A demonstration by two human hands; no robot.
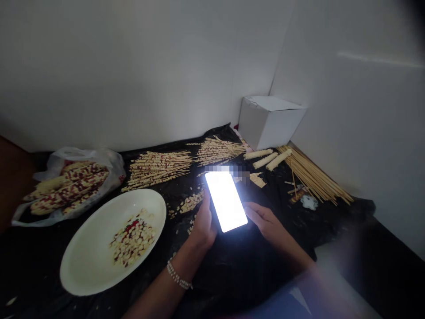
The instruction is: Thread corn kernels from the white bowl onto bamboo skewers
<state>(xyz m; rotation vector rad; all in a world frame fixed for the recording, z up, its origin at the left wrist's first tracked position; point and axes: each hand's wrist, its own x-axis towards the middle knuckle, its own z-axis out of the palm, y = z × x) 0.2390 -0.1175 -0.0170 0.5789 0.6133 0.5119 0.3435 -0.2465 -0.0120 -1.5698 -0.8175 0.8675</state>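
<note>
A smartphone with a glaring white screen is held tilted in front of me, over the black sheet. My left hand wraps its left side, and a beaded bracelet circles that wrist. At the phone's lower right edge, the bent fingers of my right hand grip it; some fingertips are hidden behind it. Nothing on the screen can be read. Loose corn kernels lie on the sheet behind my left hand. A white oval dish at left contains more pale and dark red kernels.
Corn cobs fill a plastic bag at far left. Kernel-threaded sticks lie in two bundles along the wall. Bare cobs, thin sticks and a white box are at right.
</note>
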